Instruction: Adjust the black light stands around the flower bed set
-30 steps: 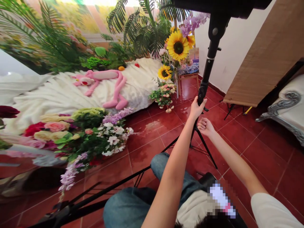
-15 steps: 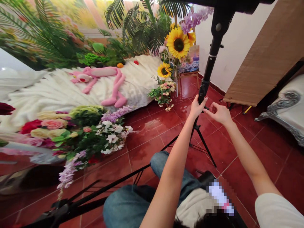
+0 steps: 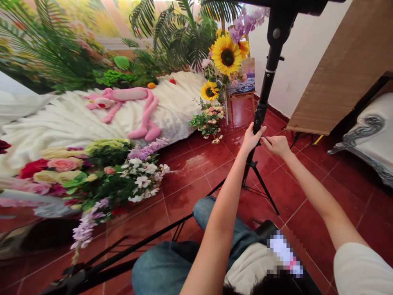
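Observation:
A black light stand (image 3: 264, 95) rises in front of me, leaning up to the right, with a dark fixture (image 3: 294, 6) cut off at the top of the view. My left hand (image 3: 252, 140) is wrapped around its pole, just below a collar. Close beside it, my right hand (image 3: 278, 146) has its thumb and fingers pinched at a small black knob (image 3: 263, 140) on the pole's side; the fingers mostly hide it. Below both hands the stand's legs (image 3: 266, 188) spread over the red tiles.
A pink plush toy (image 3: 132, 95) lies on a white draped cloth (image 3: 181, 96). Artificial flowers (image 3: 141, 180) crowd the left, and sunflowers (image 3: 227, 56) stand behind. Another black stand's leg (image 3: 144, 235) crosses low left. A white-and-silver sofa (image 3: 373, 131) is at right, near a brown backdrop (image 3: 331, 69).
My right hand's fingers have closed in on the knob; before, they were more loosely curled. My left hand keeps its hold on the pole. The view has shifted slightly.

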A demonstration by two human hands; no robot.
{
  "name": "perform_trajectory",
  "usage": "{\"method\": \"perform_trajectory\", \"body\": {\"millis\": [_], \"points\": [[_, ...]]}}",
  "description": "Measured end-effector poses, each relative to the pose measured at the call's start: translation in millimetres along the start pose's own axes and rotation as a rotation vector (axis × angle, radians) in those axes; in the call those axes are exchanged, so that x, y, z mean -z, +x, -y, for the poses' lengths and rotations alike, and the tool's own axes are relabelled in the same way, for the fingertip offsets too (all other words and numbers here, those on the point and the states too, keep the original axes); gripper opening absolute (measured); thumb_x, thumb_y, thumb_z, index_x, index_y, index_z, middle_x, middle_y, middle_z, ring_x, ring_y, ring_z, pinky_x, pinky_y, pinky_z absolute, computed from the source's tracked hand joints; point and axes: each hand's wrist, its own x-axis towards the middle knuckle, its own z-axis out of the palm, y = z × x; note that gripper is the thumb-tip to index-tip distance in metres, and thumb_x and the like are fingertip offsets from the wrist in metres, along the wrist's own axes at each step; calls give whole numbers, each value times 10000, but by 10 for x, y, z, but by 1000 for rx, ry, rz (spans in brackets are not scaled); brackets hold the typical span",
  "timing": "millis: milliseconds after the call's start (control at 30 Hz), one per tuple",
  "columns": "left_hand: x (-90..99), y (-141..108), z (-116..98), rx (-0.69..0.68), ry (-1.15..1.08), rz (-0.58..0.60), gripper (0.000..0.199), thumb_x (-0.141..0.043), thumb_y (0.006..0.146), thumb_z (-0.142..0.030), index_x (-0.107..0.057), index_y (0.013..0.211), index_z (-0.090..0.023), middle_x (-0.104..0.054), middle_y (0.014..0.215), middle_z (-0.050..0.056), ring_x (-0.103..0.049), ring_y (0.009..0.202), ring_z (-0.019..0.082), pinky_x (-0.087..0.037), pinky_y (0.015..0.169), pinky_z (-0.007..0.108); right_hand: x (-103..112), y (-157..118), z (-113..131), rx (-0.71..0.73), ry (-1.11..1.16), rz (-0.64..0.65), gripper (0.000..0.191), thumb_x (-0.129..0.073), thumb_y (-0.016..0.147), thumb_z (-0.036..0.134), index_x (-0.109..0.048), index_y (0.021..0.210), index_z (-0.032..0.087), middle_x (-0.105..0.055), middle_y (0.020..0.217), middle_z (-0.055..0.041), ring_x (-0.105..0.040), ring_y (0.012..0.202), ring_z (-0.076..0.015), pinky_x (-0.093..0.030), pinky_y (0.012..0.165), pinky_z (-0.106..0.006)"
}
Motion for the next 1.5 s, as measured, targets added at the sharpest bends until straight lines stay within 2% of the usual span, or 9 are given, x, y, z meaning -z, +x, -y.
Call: {"method": "perform_trajectory", "body": {"millis": [267,400,567,733,933,1067,1200,1367,1500], "points": [[3,38,32,-18,35,10,262,-679,833,-416,-567,889,-186,-624,829,5,-578,737,108,-502,770,259,-450,-17,387,-436,243,-398,760,-152,1001,594,-567,511,185,-616,535,-95,-503,471,-131,-256,541,-281],[41,-257,96,-55,6,-52,393,-585,892,-484,-575,1164,-200,-664,1186,86,-633,1103,176,-491,1007,327,-504,0,522,-575,359,-477,748,-158,989,625,-560,529,192,-581,510,-79,-464,453,-128,-268,534,-277],[565,-1334,419,214,-53,-16,584,-568,860,-603,-585,1278,-195,-607,1391,143,-583,1290,254,-437,1124,428,-436,-15,468,-492,413,-491,732,-204,959,681,-387,437,202,-402,412,-21,-355,416,-94,-243,512,-278],[1490,-2638,711,509,-60,-301,710,-614,755,-707,-633,1196,-152,-714,1206,173,-689,1115,277,-482,1061,467,-417,-33,415,-483,454,-525,724,-254,933,740,-320,449,206,-273,418,27,-298,425,-74,-244,496,-261],[2215,-3859,426,574,18,-636,692,-651,703,-717,-652,1115,-161,-740,1143,154,-715,1042,272,-499,1038,471,-736,92,1025,-853,755,-703,724,-43,935,734,-398,529,252,-333,462,-1,-455,484,-170,-389,497,-310],[2511,-4313,25,521,130,-860,546,-621,753,-673,-668,1042,-212,-750,1105,104,-715,1024,242,-536,995,422,-943,61,2216,-924,1022,-439,619,-98,908,748,-283,532,293,-324,452,-7,-435,449,-189,-426,473,-344],[3080,-4536,-521,388,303,-1147,476,-596,787,-618,-643,1000,-194,-740,1068,105,-712,980,215,-552,949,404,-893,-135,3477,-531,1326,100,613,-255,869,769,-324,518,271,-359,437,3,-384,408,-147,-363,435,-298],[3854,-4561,-1413,167,630,-1456,332,-600,851,-430,-551,1072,-187,-681,1153,128,-680,1020,178,-544,959,359,-659,-278,4628,46,1422,658,605,-360,864,760,-493,601,231,-447,461,6,-425,435,-130,-358,457,-257],[4198,-4360,-1884,98,836,-1377,398,-593,894,-417,-478,1191,-179,-663,1195,144,-664,1089,192,-525,960,330,-392,-185,5471,239,1473,1003,474,-516,892,645,-572,735,201,-512,517,22,-413,429,-95,-335,424,-215]]}}
